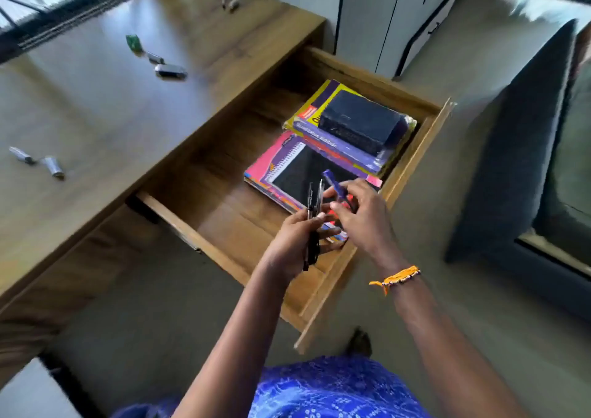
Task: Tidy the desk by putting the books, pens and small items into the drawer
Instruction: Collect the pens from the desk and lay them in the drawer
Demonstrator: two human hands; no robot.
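The books (335,149) are already stacked in the open drawer (412,158), dark pens (311,222) are gripped by the left hand (297,242) and a blue pen (335,187) by the right hand (361,216) above it, while small items (169,71), seemingly blurred, remain on the desk (96,107)

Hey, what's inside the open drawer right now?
The drawer holds a pink spiral notebook, with a yellow and purple book and a dark block stacked behind. The hands and their pens cover its near corner, so anything there is hidden.
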